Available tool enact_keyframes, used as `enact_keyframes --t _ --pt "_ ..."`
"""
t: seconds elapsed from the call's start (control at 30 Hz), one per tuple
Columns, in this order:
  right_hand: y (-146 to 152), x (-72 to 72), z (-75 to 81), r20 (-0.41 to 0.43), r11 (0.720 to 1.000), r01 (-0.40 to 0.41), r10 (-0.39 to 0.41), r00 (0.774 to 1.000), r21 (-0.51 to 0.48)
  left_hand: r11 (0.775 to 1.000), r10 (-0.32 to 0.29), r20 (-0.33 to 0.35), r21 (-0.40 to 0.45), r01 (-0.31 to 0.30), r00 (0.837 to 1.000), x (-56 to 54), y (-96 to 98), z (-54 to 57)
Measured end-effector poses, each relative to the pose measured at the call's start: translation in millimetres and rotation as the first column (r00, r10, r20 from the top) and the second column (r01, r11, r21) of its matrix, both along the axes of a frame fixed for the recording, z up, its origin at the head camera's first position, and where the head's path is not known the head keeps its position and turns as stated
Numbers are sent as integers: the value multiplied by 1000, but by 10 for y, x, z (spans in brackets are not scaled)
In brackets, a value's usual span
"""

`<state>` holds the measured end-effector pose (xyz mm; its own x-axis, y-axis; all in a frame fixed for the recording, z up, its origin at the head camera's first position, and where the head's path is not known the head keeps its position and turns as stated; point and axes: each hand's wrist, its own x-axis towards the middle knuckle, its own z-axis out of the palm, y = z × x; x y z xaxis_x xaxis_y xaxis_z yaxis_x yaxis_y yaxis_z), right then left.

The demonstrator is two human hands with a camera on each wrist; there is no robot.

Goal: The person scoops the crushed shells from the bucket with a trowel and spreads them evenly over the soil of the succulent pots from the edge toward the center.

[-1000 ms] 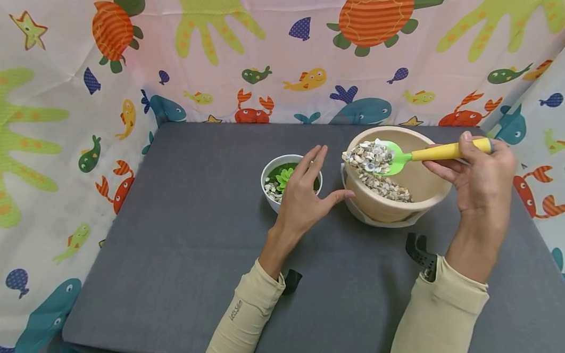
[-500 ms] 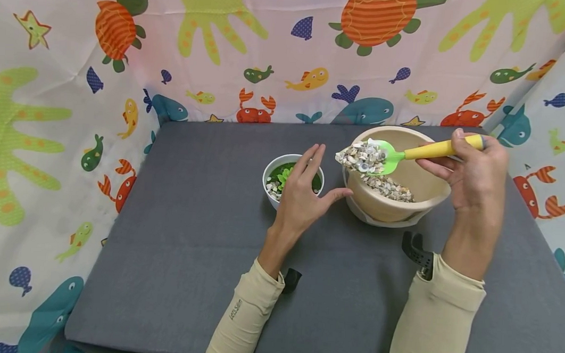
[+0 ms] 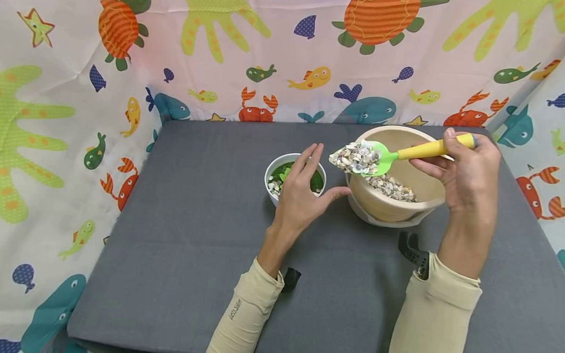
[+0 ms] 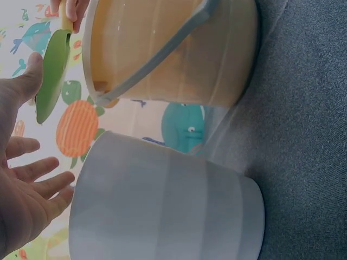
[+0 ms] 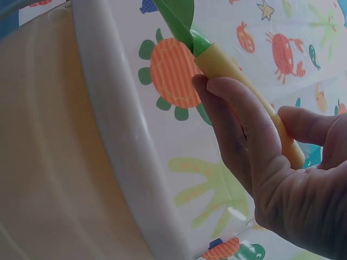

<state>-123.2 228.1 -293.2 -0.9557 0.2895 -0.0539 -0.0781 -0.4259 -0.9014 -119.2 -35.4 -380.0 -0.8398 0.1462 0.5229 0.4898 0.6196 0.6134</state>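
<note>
Scoop [image 3: 381, 156], green blade heaped with loose pebbles [image 3: 354, 159], hangs between both hands over beige bowl [image 3: 422, 205] rim: right hand [image 3: 469, 173] pinches stiff yellow handle; load probably spill-prone, keep level; left hand [image 3: 303, 196] open beside white pot [image 3: 275, 171].

Bright, even light with soft shadows; both wrist views look hazy.

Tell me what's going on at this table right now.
A person's right hand holds a small green scoop with a yellow handle, heaped with pebbles. The scoop hangs over the left rim of a beige bowl that has more pebbles in it, pointing toward a small white pot with a green plant. The left hand, fingers straight, rests by the pot's near side.
</note>
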Motion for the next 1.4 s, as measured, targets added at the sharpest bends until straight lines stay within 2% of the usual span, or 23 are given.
enact_keyframes --t 0.4,0.6,0.83,1.4 --pt "-95 -24 -9 -8 999 -49 49 999 6 1000 17 -2 21 -17 1000 4 -50 0" --pt "-116 -17 -18 -9 999 -47 47 999 16 999 14 -5 34 -13 1000 0 -68 -3" --pt "-141 -18 -24 -16 999 -46 46 999 2 999 24 35 37 -25 999 13 -88 3" --pt "-240 -52 -24 -12 997 -81 81 997 7 997 58 35 40 -59 998 6 -202 -37"
